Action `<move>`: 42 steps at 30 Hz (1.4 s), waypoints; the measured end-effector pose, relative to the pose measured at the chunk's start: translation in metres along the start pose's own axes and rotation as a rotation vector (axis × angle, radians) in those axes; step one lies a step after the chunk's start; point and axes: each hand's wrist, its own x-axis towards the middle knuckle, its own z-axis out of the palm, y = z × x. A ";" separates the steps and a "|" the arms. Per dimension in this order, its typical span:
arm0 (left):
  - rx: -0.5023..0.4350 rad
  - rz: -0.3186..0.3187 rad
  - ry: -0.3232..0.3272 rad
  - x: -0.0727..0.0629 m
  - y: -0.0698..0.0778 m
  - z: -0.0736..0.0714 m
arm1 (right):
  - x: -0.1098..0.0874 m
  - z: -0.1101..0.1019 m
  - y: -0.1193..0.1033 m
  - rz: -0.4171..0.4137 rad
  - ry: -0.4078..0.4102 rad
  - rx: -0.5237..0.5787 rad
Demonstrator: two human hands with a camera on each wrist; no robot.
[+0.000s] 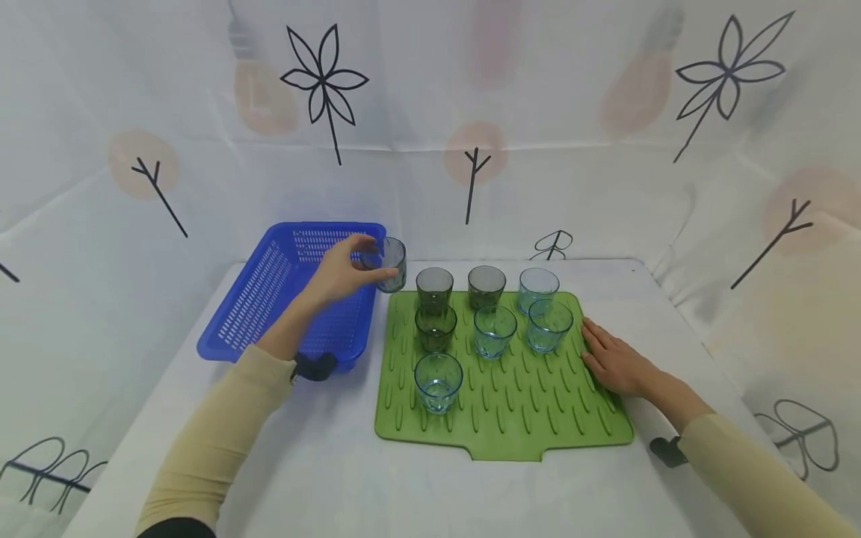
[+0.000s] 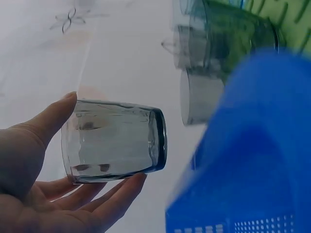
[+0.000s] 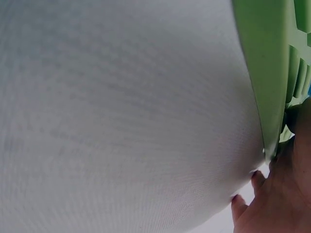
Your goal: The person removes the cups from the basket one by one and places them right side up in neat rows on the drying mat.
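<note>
My left hand point(image 1: 341, 273) pinches a grey-tinted drinking glass point(image 1: 394, 265) between thumb and fingers, over the right rim of a blue basket point(image 1: 366, 329). In the left wrist view the same glass point(image 2: 114, 141) lies sideways across the picture, thumb on one side and fingers on the other. On a green drying mat point(image 1: 538, 418) stand several glasses, some dark grey such as the front grey glass point(image 1: 436, 329), others pale blue such as the nearest blue glass point(image 1: 439, 383). My right hand point(image 1: 615, 360) rests with straight fingers on the mat's right edge.
The basket point(image 2: 252, 145) has slotted walls and stands left of the mat on a white-covered table point(image 1: 323, 471). A white printed curtain point(image 1: 410, 90) hangs behind and at both sides. In the right wrist view the mat's edge point(image 3: 265, 63) runs down beside the white cloth.
</note>
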 end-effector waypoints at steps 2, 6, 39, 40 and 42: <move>-0.007 0.017 -0.030 -0.004 0.008 0.007 | 0.000 0.001 0.000 -0.002 0.003 0.000; 0.000 0.041 -0.084 -0.010 0.025 0.022 | -0.001 0.003 0.000 -0.001 0.005 0.008; 0.076 0.153 -0.423 -0.050 0.114 0.145 | 0.001 0.006 0.002 -0.020 0.038 0.001; 0.094 0.148 -0.425 -0.053 0.116 0.152 | 0.001 0.006 0.003 -0.024 0.046 -0.005; 0.125 0.139 -0.427 -0.058 0.120 0.166 | 0.001 0.006 0.004 -0.036 0.064 -0.013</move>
